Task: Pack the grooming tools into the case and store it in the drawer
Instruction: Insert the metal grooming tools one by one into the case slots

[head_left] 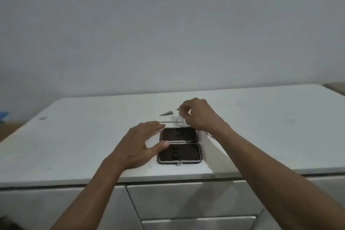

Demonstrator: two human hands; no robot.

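Note:
A dark grooming case (pixel 180 144) lies open flat on the white countertop (pixel 78 140), its two halves one behind the other. Just beyond it lie small metal scissors (pixel 173 121) and, farther back, a nail clipper (pixel 166 113). My right hand (pixel 199 115) hovers behind the case and pinches a thin metal tool (pixel 179 109) between its fingertips. My left hand (pixel 138 145) is spread at the case's left edge, thumb touching the hinge area, holding nothing.
Closed white drawers (pixel 196 200) sit under the countertop's front edge, below the case. A small grey object (pixel 42 118) lies at the far left of the top. A plain wall stands behind.

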